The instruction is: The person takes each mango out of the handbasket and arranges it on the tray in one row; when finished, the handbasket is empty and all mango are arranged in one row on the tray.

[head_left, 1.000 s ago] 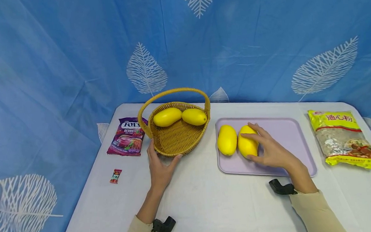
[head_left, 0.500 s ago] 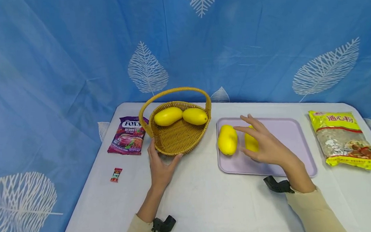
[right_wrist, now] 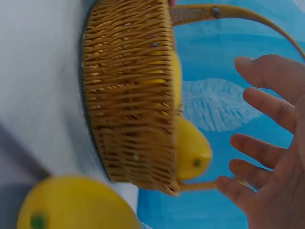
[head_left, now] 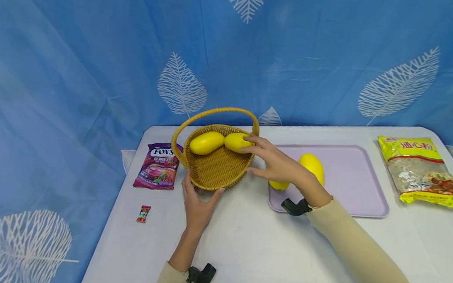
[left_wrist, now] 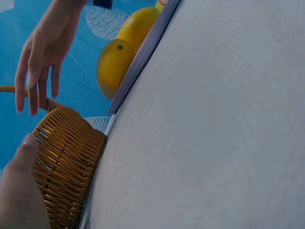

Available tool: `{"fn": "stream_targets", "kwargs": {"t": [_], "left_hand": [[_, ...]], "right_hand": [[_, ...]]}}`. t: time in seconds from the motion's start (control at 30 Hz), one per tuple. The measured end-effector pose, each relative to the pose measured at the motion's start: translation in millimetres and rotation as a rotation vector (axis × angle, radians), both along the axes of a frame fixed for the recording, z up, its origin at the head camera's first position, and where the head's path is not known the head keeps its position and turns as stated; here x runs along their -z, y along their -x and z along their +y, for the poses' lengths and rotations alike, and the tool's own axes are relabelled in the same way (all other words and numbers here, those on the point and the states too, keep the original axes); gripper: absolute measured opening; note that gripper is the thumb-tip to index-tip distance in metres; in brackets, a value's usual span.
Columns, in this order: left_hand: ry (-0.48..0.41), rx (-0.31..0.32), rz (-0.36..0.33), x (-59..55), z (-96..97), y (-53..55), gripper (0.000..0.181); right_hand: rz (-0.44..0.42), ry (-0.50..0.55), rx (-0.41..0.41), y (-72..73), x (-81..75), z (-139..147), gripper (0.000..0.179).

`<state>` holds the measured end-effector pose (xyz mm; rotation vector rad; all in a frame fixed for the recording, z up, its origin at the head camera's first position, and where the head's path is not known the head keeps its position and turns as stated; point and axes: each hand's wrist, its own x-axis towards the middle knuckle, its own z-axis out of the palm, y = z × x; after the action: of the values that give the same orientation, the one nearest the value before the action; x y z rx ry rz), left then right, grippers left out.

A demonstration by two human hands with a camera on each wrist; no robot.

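A wicker basket (head_left: 214, 171) with a tall handle holds two yellow mangoes, the left one (head_left: 207, 143) and the right one (head_left: 234, 142). My left hand (head_left: 197, 209) holds its near left side; in the left wrist view the thumb (left_wrist: 23, 164) lies against the woven wall, and the other fingers are hidden. Over the basket's right rim hovers my right hand (head_left: 281, 164), fingers spread and holding nothing, close to the right mango. Two more mangoes lie on the lilac tray (head_left: 355, 180): one (head_left: 279, 185) is mostly covered by the right hand, the other (head_left: 312, 167) partly by the wrist.
Left of the basket lies a purple candy bag (head_left: 159, 166), with a small wrapped candy (head_left: 143, 214) nearer me. A yellow bag of pasta (head_left: 421, 169) lies right of the tray. Behind the white table (head_left: 249, 245) hangs a blue leaf-print cloth (head_left: 303, 57).
My right hand has left the right mango on the tray and moved left to the basket's rim, with nothing in it. The left hand stays at the basket.
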<state>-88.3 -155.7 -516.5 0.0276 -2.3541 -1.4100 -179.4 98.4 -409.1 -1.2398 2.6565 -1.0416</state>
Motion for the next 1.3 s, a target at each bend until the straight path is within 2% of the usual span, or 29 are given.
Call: {"fn": "stream_targets", "kwargs": {"t": [0.1, 0.27, 0.37, 0.5, 0.6, 0.77, 0.93, 1.3], "left_hand": [[-0.001, 0.009, 0.014, 0.6, 0.8, 0.4, 0.108], [0.006, 0.016, 0.024, -0.4, 2.5, 1.6, 0.109], [0.014, 0.017, 0.023, -2.0, 3.0, 3.0, 0.109], [0.02, 0.013, 0.024, -3.3, 2.4, 4.5, 0.109], [0.021, 0.012, 0.02, -2.9, 1.6, 4.3, 0.108], [0.025, 0.004, 0.009, -0.6, 1.1, 2.2, 0.107], [0.021, 0.0, 0.007, -0.1, 0.2, 0.9, 0.108], [0.03, 0.0, 0.025, 2.2, -0.7, 1.4, 0.108]], "right_hand": [[-0.033, -0.026, 0.017, 8.5, 5.3, -12, 0.053], [-0.138, -0.09, 0.08, 14.6, 10.7, -25, 0.057], [-0.142, -0.102, 0.076, 17.0, 14.2, -30, 0.056], [-0.095, -0.048, 0.058, 21.3, 15.8, -40, 0.05], [-0.075, -0.024, 0.096, 24.7, 15.2, -48, 0.049], [-0.112, -0.083, 0.165, 32.4, 21.4, -59, 0.061], [-0.165, -0.14, 0.161, 36.2, 30.2, -69, 0.07], [-0.219, -0.223, 0.196, 50.1, 33.0, -79, 0.077]]}}
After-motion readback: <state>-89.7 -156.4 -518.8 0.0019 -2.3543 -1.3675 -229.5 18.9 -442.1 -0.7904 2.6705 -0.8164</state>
